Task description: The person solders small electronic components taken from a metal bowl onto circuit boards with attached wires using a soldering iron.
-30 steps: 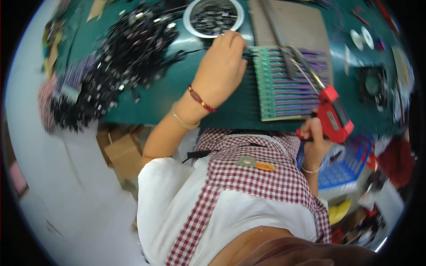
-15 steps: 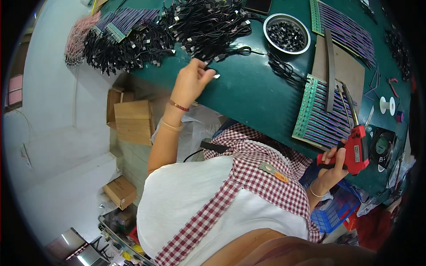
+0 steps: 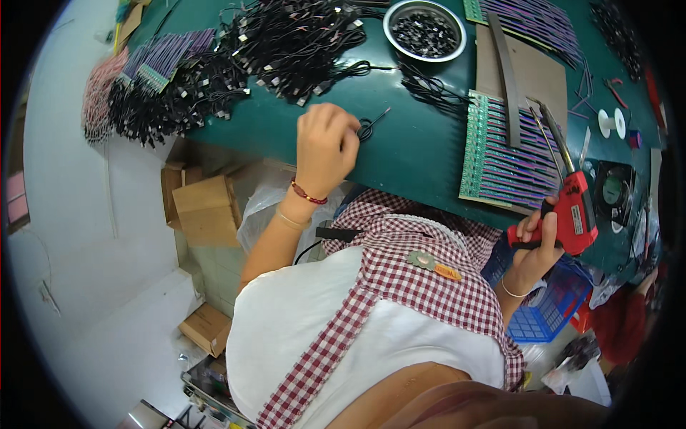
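Note:
My left hand [image 3: 327,146] is closed over the near part of the bench, its fingers curled round a black cable [image 3: 366,130]. A short loop and the thin end of that cable stick out to the right of the fingers; the rest is hidden in the hand. My right hand [image 3: 537,239] grips the handle of a red soldering gun [image 3: 574,214]. Its metal tip and thin feed tube point up and left, over a row of green circuit boards [image 3: 476,146] with purple wires. A grey metal bar [image 3: 506,86] lies across the wires.
Behind the left hand lies a big heap of black USB cables [image 3: 286,43]. A metal bowl [image 3: 463,36] of small parts stands at the back, with loose black cables [image 3: 432,89] before it. Further right are a white spool [image 3: 612,123], red pliers [image 3: 616,93] and a fan [image 3: 616,187].
My left hand has moved away from the cable heap, right and toward me, with the black cable. The right hand still holds the soldering gun by the boards. The whole view has shifted slightly.

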Motion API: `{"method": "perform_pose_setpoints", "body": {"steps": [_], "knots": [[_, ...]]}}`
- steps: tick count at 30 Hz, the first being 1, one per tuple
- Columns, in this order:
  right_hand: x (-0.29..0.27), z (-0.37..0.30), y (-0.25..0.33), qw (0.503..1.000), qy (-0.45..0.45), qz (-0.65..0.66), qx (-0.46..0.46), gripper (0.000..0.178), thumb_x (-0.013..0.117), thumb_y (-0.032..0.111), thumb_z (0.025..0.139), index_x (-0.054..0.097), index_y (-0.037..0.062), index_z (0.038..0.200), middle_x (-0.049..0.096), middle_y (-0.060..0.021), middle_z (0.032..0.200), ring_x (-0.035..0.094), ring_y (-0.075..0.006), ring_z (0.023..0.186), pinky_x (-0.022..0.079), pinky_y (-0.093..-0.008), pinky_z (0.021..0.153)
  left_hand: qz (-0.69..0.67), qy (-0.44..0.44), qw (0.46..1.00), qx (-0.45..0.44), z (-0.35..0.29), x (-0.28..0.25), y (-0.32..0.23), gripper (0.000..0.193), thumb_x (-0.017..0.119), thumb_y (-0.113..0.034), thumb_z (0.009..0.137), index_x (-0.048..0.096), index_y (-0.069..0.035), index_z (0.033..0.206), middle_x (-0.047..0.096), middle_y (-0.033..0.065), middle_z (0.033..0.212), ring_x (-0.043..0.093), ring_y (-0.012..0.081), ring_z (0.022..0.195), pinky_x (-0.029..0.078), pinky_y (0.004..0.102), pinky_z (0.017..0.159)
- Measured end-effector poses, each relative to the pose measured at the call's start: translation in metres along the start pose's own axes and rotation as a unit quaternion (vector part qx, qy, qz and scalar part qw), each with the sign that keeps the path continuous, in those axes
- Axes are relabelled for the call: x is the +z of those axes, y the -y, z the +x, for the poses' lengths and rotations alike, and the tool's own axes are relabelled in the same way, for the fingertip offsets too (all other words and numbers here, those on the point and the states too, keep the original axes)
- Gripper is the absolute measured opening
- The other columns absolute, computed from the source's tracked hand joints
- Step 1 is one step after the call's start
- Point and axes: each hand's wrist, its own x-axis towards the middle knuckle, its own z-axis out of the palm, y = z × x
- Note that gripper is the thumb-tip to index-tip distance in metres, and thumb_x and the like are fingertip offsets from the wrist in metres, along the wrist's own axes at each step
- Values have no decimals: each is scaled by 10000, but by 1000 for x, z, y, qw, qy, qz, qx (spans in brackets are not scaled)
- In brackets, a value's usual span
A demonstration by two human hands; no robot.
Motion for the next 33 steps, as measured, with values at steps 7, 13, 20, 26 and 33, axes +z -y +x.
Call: {"method": "perform_pose_setpoints", "body": {"steps": [7, 13, 20, 26, 33], "knots": [[9, -2, 0, 999, -24, 9, 20, 247, 510, 36, 845, 476, -56, 1072, 485, -78, 612, 399, -98, 455, 355, -225, 445, 48, 107, 993, 30, 19, 30, -14, 148, 589, -51, 748, 522, -40, 879, 517, 85, 848, 516, 253, 807, 404, 334, 687], [33, 7, -3, 995, 19, -55, 80, 295, 652, 20, 758, 558, -26, 1034, 625, -57, 797, 581, -108, 681, 461, -230, 611, -369, 230, 897, -86, 37, 40, -64, 101, 570, -74, 826, 491, -14, 843, 571, 47, 686, 490, 81, 527, 366, 193, 475], [46, 13, -7, 989, 85, -77, 94, 158, 660, 64, 760, 616, 21, 906, 622, 4, 816, 565, -52, 724, 460, -217, 654, -424, 260, 865, -68, 46, 47, -102, 82, 562, -53, 823, 493, -9, 823, 568, 29, 671, 481, 43, 524, 368, 179, 465], [41, 10, -9, 986, 90, -136, 20, 125, 642, 58, 771, 610, 31, 888, 614, 18, 804, 560, -37, 719, 455, -201, 637, -446, 289, 842, -90, 42, 50, -108, 86, 572, -59, 818, 516, 1, 846, 560, 24, 726, 503, 48, 603, 395, 187, 520], [42, 7, -1, 988, 84, -121, 44, 118, 629, 39, 776, 611, 26, 892, 618, 11, 810, 566, -41, 720, 461, -203, 645, -517, 282, 796, -139, 46, 47, -116, 64, 577, -46, 800, 535, 0, 813, 537, -1, 761, 501, 59, 654, 409, 201, 585]]}}
